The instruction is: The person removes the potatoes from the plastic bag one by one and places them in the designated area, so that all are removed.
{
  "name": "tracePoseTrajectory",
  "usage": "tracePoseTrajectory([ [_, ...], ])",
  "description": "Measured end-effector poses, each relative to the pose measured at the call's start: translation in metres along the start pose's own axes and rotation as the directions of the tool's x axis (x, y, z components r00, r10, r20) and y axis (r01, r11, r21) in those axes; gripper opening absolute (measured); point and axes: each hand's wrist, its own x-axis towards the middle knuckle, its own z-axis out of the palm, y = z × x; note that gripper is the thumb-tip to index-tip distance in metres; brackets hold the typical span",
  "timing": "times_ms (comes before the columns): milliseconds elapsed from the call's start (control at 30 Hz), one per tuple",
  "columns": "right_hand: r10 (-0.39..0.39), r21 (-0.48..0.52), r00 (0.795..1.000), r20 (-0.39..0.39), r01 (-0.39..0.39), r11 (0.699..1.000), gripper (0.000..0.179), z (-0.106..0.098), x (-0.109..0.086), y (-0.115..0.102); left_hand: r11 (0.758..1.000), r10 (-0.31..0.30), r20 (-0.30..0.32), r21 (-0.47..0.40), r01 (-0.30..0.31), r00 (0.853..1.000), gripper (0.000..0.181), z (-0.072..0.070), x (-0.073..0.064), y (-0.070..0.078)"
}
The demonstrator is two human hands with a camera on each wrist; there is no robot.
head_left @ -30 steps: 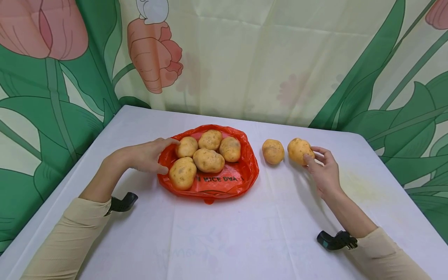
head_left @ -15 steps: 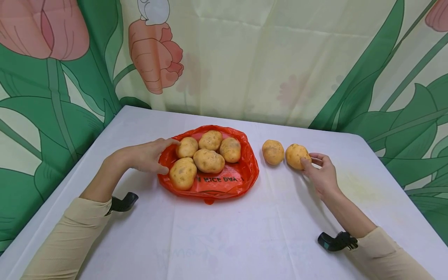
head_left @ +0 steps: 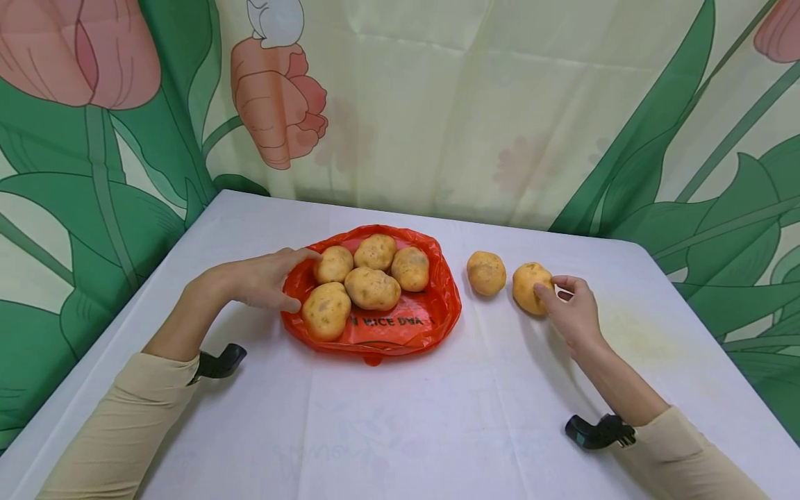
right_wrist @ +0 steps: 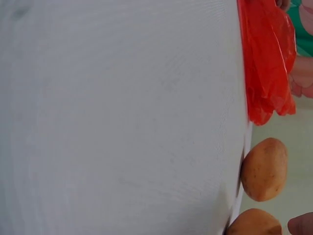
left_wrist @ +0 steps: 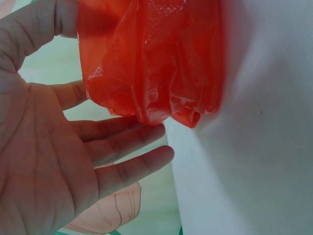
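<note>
My left hand [head_left: 265,278] is at the left side of a red plastic bag [head_left: 400,333], its thumb and fingers spread with tips at the rim. In the left wrist view, the bag's film [left_wrist: 156,58] covers the thumb tip, and the lower fingers lie straight outside it. Several tan potatoes [head_left: 372,288] sit inside the rolled-down bag. To the right of the bag, my right hand [head_left: 573,312] pinches a potato [head_left: 530,288] between thumb and fingers. Another potato [head_left: 486,273] rests between that one and the bag, and shows in the right wrist view too.
A white cloth [head_left: 400,423] covers the table, which ends at a flower-printed curtain [head_left: 425,118] behind. Black wrist cameras are strapped on at the left [head_left: 221,361] and right [head_left: 600,430] sleeve cuffs.
The potato in my right hand moved a little left, then slightly back right and nearer to me, turning somewhat. My left hand has stayed at the bag's rim.
</note>
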Motion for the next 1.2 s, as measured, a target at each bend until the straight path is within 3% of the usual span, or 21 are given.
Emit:
tracePoseTrajectory([
  [333, -0.017, -0.024, 1.000, -0.010, 0.017, 1.000, 0.065, 0.001, -0.002, -0.005, 1.000, -0.002, 0.003, 0.007, 0.002, 1.000, 0.080, 0.000, 0.001, 0.001],
  [433, -0.067, -0.042, 0.997, -0.023, 0.066, 0.997, 0.064, 0.001, -0.008, -0.012, 1.000, -0.003, 0.003, 0.006, 0.003, 1.000, 0.080, -0.001, 0.001, 0.001],
  [567, -0.194, -0.020, 0.980, -0.038, 0.193, 0.981, 0.060, 0.003, -0.018, -0.023, 1.000, 0.001, 0.002, 0.005, -0.001, 1.000, 0.079, -0.002, 0.001, 0.001],
  [867, -0.459, -0.033, 0.888, -0.015, 0.459, 0.888, 0.046, 0.026, -0.037, -0.043, 1.000, -0.011, 0.008, -0.004, 0.011, 1.000, 0.081, -0.001, 0.001, 0.000],
  [1000, -0.572, -0.061, 0.820, 0.018, 0.572, 0.818, 0.041, 0.039, -0.042, -0.048, 1.000, -0.027, 0.015, -0.006, 0.027, 1.000, 0.082, 0.001, 0.001, 0.001],
  [1100, -0.632, -0.057, 0.773, 0.051, 0.634, 0.771, 0.041, 0.047, -0.044, -0.052, 1.000, -0.029, 0.016, -0.005, 0.029, 0.999, 0.082, 0.001, 0.002, 0.000],
  [1200, -0.650, -0.034, 0.754, 0.090, 0.655, 0.755, 0.042, 0.055, -0.047, -0.057, 1.000, -0.027, 0.014, -0.004, 0.027, 1.000, 0.082, 0.001, 0.001, 0.000],
])
